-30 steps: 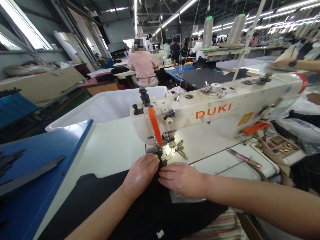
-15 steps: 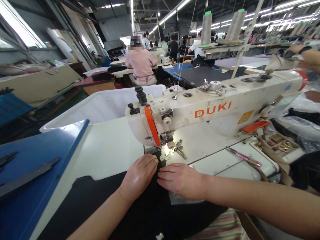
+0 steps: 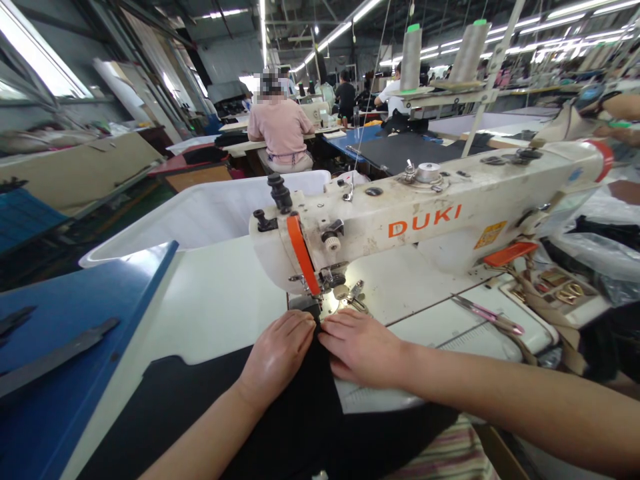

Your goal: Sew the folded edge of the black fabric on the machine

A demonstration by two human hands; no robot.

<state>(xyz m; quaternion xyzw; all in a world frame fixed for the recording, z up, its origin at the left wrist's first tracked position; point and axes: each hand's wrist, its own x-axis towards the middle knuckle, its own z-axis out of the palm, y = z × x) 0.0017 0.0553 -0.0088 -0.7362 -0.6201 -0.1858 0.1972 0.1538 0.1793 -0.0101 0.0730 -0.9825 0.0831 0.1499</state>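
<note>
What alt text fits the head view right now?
Left hand and right hand press flat on black fabric, side by side just before the needle of a white DUKI sewing machine. Pink-handled scissors lie to the right; a white bin stands behind.

Head camera – close, looking forward and down over the sewing machine (image 3: 400,227).

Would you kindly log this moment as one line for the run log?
left hand: flat on black fabric | right hand: flat on fabric beside it | fingertips near presser foot | machine: DUKI sewing machine
</note>
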